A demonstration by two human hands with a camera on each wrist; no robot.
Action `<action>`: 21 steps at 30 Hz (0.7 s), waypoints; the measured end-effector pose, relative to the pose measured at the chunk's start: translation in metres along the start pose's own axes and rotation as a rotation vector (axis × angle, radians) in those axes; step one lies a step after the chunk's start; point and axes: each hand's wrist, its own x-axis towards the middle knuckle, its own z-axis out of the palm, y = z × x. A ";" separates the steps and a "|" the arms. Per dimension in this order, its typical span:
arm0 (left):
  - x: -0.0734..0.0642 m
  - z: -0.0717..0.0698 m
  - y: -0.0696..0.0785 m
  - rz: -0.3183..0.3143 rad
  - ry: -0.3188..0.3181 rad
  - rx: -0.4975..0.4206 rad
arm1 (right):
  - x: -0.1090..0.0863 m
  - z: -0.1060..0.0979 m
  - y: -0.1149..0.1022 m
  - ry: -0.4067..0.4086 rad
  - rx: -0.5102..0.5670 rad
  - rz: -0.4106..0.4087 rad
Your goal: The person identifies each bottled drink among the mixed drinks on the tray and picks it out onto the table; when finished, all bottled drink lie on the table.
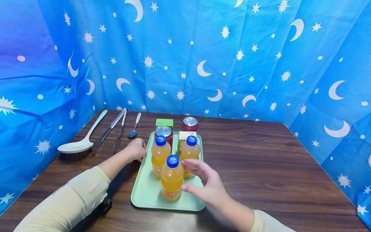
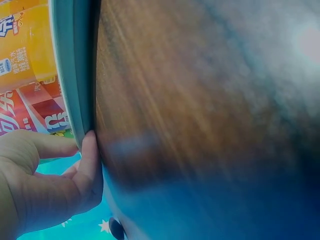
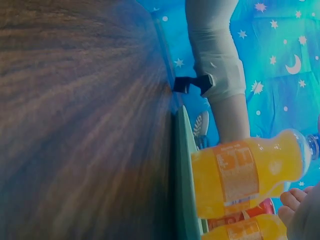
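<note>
Your left hand [image 1: 135,150] pinches the left rim of the green tray [image 1: 145,198] between thumb and fingers. Your right hand [image 1: 209,185] is fairly wide, its fingers and thumb curved towards the right side of the front bottle [image 1: 172,180]; I cannot tell whether they touch it. That bottle stands upright near the tray's close end, ahead of the left bottle [image 1: 160,154] and right bottle [image 1: 189,153]. Behind them are two cans [image 1: 164,131], a green box [image 1: 164,122] and a pale carton [image 1: 186,135]. The tray rests on the table [image 1: 261,161].

The bottles are tall and close together, so a sideways knock from your right fingers could tip the front one into its neighbours. Lifting or tugging the rim with your left hand alone would likely tilt the tray and topple the drinks.
</note>
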 end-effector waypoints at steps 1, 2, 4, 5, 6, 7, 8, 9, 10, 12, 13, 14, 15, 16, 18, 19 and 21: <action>0.000 0.000 0.000 0.001 -0.002 0.001 | 0.000 0.002 0.000 0.002 0.003 0.016; 0.001 0.000 0.000 0.000 -0.003 0.001 | 0.001 0.004 0.001 0.002 0.006 0.027; 0.002 0.000 -0.001 0.000 -0.003 0.003 | 0.002 0.006 0.001 0.004 0.003 0.044; 0.002 0.000 -0.001 0.002 -0.003 0.003 | 0.002 0.008 0.002 0.007 -0.001 0.051; 0.002 0.000 -0.001 0.004 -0.003 0.003 | 0.003 0.009 0.002 0.008 -0.008 0.055; 0.002 0.000 -0.001 0.003 -0.003 0.001 | 0.004 0.010 0.002 0.009 -0.016 0.062; 0.002 0.000 -0.001 0.004 -0.001 0.002 | 0.004 0.011 0.002 0.011 -0.026 0.068; 0.003 0.000 -0.001 0.007 -0.001 0.005 | 0.005 0.012 0.002 0.014 -0.035 0.079; 0.002 0.000 -0.001 0.008 0.000 0.006 | 0.005 0.013 0.002 0.018 -0.044 0.090; 0.002 0.000 -0.001 0.009 0.001 0.010 | 0.006 0.015 0.002 0.027 -0.057 0.114; 0.002 0.000 -0.001 0.011 0.002 0.014 | 0.006 0.015 0.002 0.032 -0.062 0.128; 0.002 0.000 -0.001 0.015 0.003 0.019 | 0.007 0.016 0.002 0.036 -0.066 0.140; 0.002 0.001 -0.001 0.015 0.004 0.021 | 0.007 0.017 0.002 0.038 -0.069 0.152; 0.002 0.001 -0.001 0.017 0.006 0.024 | 0.007 0.018 0.002 0.041 -0.071 0.163; 0.001 0.001 -0.002 0.025 0.008 0.031 | 0.008 0.020 0.002 0.045 -0.077 0.182; 0.002 0.001 -0.002 0.027 0.009 0.031 | 0.008 0.021 0.002 0.045 -0.079 0.192; 0.002 0.002 -0.002 0.032 0.011 0.031 | 0.009 0.023 0.002 0.045 -0.089 0.208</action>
